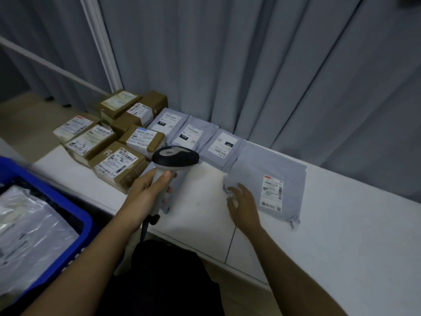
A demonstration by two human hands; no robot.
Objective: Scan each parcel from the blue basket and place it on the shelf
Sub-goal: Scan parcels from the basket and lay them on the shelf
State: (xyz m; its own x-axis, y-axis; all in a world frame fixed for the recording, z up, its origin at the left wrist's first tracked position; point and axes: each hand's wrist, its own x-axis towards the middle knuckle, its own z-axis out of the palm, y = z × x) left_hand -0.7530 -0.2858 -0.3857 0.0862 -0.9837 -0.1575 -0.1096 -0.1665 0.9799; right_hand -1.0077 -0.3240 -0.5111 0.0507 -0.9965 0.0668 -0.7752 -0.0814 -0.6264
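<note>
Placement looks like the step in hand: in the head view, the right hand (242, 202) lies with relaxed, spread fingers on the near-left corner of a grey mailer (271, 179) lying flat on the white shelf (341, 236), label (272, 192) up. The fingers are not curled round the mailer; whether they press the corner or only rest on it cannot be told through the blur.

The left hand (150, 188) grips the handle of the scanner (174, 157), thumb across the front; the head points away from the person, over the shelf, toward the row behind it. Beyond the scanner stand brown boxes (118, 142), stacked and close-packed, and to their right three more grey mailers (196, 135) lie overlapping along the curtain (250, 65).

To finish well, the person would likely square this mailer against the one just past the right fingertips, keeping its label face up and uncovered, then lift the hand straight off so the soft film is not dragged. The scanner should stay clear of the boxes beside the left grip.

Left of and below the left forearm sits the basket (75, 215), with at least one clear-wrapped parcel (29, 224) left inside, so more scanning probably follows.
</note>
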